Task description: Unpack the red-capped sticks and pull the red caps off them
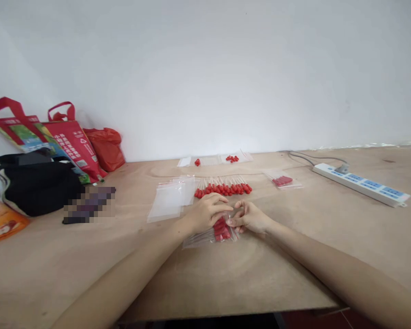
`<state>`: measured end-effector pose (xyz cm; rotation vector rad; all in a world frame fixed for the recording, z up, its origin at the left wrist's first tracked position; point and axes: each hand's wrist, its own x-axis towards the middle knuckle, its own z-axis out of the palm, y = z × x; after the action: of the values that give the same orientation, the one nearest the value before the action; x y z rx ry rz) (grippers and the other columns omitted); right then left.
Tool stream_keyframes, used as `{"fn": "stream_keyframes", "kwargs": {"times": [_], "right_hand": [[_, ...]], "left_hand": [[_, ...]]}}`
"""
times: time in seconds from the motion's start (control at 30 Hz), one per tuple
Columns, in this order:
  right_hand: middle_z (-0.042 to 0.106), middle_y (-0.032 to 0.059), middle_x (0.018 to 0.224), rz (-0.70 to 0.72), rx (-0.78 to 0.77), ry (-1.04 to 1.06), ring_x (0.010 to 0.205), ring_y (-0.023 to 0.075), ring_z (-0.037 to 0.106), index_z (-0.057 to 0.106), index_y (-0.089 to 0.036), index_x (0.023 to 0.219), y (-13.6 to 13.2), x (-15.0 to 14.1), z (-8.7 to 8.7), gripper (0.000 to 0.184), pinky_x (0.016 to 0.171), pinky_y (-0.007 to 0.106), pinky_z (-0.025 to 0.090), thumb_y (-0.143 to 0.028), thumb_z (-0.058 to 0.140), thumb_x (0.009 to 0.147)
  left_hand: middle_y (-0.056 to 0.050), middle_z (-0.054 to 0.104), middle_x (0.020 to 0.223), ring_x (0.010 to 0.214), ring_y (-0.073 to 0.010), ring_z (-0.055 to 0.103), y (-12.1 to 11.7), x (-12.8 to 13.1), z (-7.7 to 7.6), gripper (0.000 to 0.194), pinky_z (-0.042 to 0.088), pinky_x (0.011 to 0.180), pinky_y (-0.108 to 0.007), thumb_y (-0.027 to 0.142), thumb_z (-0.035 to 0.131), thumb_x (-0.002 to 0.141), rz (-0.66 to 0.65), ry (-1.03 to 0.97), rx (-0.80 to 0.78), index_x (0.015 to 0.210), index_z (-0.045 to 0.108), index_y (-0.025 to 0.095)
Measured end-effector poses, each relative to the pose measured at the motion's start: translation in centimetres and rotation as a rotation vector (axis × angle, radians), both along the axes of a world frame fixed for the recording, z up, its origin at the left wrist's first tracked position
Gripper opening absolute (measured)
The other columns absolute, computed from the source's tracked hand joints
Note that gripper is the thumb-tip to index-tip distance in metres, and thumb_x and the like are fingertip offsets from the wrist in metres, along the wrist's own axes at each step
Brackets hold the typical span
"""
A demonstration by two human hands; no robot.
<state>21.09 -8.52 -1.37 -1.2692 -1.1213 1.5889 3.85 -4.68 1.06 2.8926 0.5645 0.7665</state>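
Note:
My left hand (205, 212) and my right hand (249, 217) meet over a small clear plastic bag (212, 235) that lies on the wooden table (294, 256) and holds several red-tipped sticks. Both hands pinch the bag's open end, with fingers curled and pressed together. Just beyond the hands lies a row of loose red-tipped sticks (224, 187). A stack of empty clear bags (171, 198) sits to the left of that row.
A filled bag (282, 181) lies right of the row. More bags with red pieces (232, 158) lie near the wall. A white power strip (363, 184) stretches at right. Red shopping bags (71, 139) and a black bag (34, 187) stand at left.

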Motion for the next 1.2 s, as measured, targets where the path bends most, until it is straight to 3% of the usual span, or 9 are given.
{"fn": "stream_keyframes", "kwargs": {"times": [0.13,0.5,0.77,0.9,1.03,1.2], "right_hand": [[0.056,-0.0086,0.041,0.006,0.021,0.015,0.031,0.0089,0.049,0.028,-0.022,0.078,-0.1,0.0,-0.1,0.068,0.031,0.016,0.038,-0.025,0.082,0.037],[0.056,-0.0092,0.045,0.057,0.051,0.024,0.033,0.0091,0.051,0.034,-0.021,0.077,0.2,0.5,-0.7,0.062,0.032,0.018,0.040,-0.031,0.081,0.039],[0.055,-0.0092,0.045,0.095,0.144,0.043,0.034,0.0086,0.050,0.033,-0.021,0.077,0.1,0.4,-0.9,0.062,0.035,0.018,0.039,-0.039,0.080,0.040],[0.051,-0.0093,0.049,0.199,0.286,0.029,0.039,0.0063,0.049,0.041,-0.019,0.078,-0.1,0.6,-0.8,0.045,0.041,0.020,0.043,-0.044,0.071,0.056],[0.053,-0.0034,0.061,0.300,0.487,-0.059,0.055,0.0074,0.054,0.051,-0.016,0.078,-0.4,1.0,-0.9,0.023,0.058,0.024,0.048,-0.038,0.056,0.074],[0.061,0.0055,0.085,0.229,0.876,-0.348,0.076,0.0128,0.059,0.058,-0.016,0.093,-0.3,1.4,-1.4,0.018,0.070,0.028,0.050,-0.024,0.050,0.079]], "left_hand": [[-0.005,0.059,0.099,0.096,-0.0162,0.050,0.4,0.5,-0.4,0.020,0.041,0.085,-0.031,0.017,0.046,0.083,-0.072,-0.001,0.143,0.087,0.065,0.020],[-0.001,0.064,0.091,0.090,-0.0150,0.051,0.4,0.5,-0.7,0.019,0.038,0.079,-0.029,0.019,0.044,0.085,0.000,0.057,0.380,0.075,0.061,0.019],[0.000,0.063,0.078,0.074,-0.0125,0.053,0.6,0.5,-0.6,0.021,0.037,0.068,-0.025,0.014,0.039,0.085,-0.081,0.170,0.361,0.073,0.056,0.017],[-0.003,0.062,0.082,0.071,-0.0125,0.053,0.6,0.2,-1.0,0.020,0.039,0.065,-0.023,0.013,0.035,0.084,-0.058,0.158,0.266,0.077,0.054,0.015],[-0.005,0.060,0.082,0.073,-0.0124,0.054,0.6,-0.2,-1.3,0.020,0.042,0.067,-0.022,0.010,0.033,0.084,-0.054,0.117,0.163,0.079,0.052,0.015],[-0.005,0.059,0.082,0.075,-0.0131,0.055,0.7,-0.5,-1.6,0.019,0.043,0.068,-0.022,0.012,0.032,0.085,-0.018,0.061,0.093,0.080,0.050,0.015]]}}
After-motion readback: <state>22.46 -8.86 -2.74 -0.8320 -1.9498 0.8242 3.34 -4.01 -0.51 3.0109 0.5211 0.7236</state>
